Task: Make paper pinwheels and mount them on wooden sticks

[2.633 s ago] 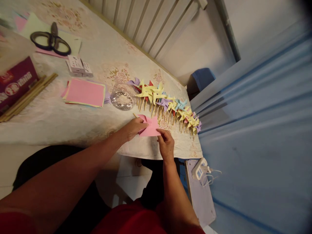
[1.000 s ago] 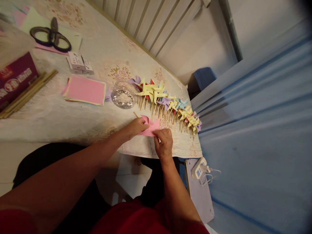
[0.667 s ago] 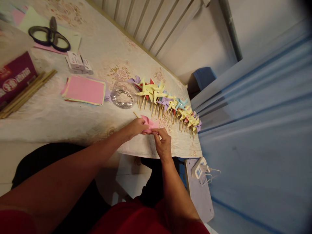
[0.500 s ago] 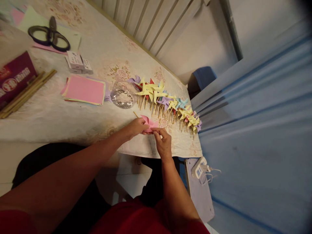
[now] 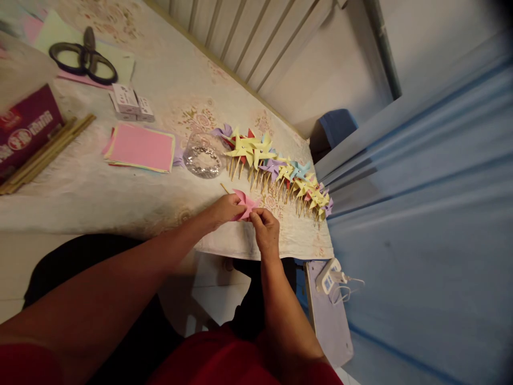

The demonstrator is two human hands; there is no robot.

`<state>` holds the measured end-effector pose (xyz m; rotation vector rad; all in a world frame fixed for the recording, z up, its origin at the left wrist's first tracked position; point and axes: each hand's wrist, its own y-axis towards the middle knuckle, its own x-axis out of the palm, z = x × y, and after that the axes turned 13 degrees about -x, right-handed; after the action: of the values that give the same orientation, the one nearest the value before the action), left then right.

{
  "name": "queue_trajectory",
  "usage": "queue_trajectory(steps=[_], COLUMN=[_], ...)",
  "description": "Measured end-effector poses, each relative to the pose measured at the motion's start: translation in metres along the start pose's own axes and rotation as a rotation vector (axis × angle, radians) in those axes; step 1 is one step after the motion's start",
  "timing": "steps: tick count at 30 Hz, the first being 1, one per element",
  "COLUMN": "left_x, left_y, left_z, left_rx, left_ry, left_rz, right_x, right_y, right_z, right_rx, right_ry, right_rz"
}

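A pink paper pinwheel (image 5: 247, 202) is between my two hands, above the front part of the table. My left hand (image 5: 225, 209) is closed on its left side, and a thin stick (image 5: 224, 187) pokes out just above those fingers. On the pinwheel's lower right edge, my right hand (image 5: 266, 224) pinches the paper between thumb and fingers. Behind it, finished pinwheels in yellow (image 5: 243, 148), purple (image 5: 273, 168) and blue (image 5: 300, 170) lie in a long row with their sticks toward me. A clear round container (image 5: 203, 160) of small shiny metal pieces sits left of the row.
Pink paper squares (image 5: 142, 148) are stacked left of the container. Farther left are small white boxes (image 5: 127, 101), black-handled scissors (image 5: 88, 59) on paper sheets, a purple box (image 5: 28, 131) and wooden sticks (image 5: 52, 152). A power strip (image 5: 329, 275) lies beyond the table's right edge.
My right hand has shifted slightly left and its fingers have drawn in on the paper's edge. The left hand keeps its hold on the pinwheel.
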<state>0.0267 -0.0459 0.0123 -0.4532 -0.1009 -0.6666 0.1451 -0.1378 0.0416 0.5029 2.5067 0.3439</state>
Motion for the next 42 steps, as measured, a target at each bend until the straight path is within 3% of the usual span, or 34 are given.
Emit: queue_trajectory(steps=[8, 13, 24, 42], left_x=[-0.001, 0.0, 0.0, -0.002], left_y=[0.0, 0.0, -0.001, 0.003], left_z=[0.0, 0.0, -0.001, -0.004], left_rx=[-0.003, 0.003, -0.01, 0.028], left_ry=[0.055, 0.065, 0.065, 0.125], left_rz=[0.052, 0.038, 0.074, 0.061], right_x=[0.007, 0.012, 0.016, 0.016], right_y=[0.002, 0.003, 0.003, 0.003], right_z=[0.009, 0.009, 0.004, 0.011], right_rx=[0.142, 0.148, 0.111, 0.114], right_ry=[-0.043, -0.109, -0.27, -0.239], right_rz=[0.129, 0.155, 0.141, 0.129])
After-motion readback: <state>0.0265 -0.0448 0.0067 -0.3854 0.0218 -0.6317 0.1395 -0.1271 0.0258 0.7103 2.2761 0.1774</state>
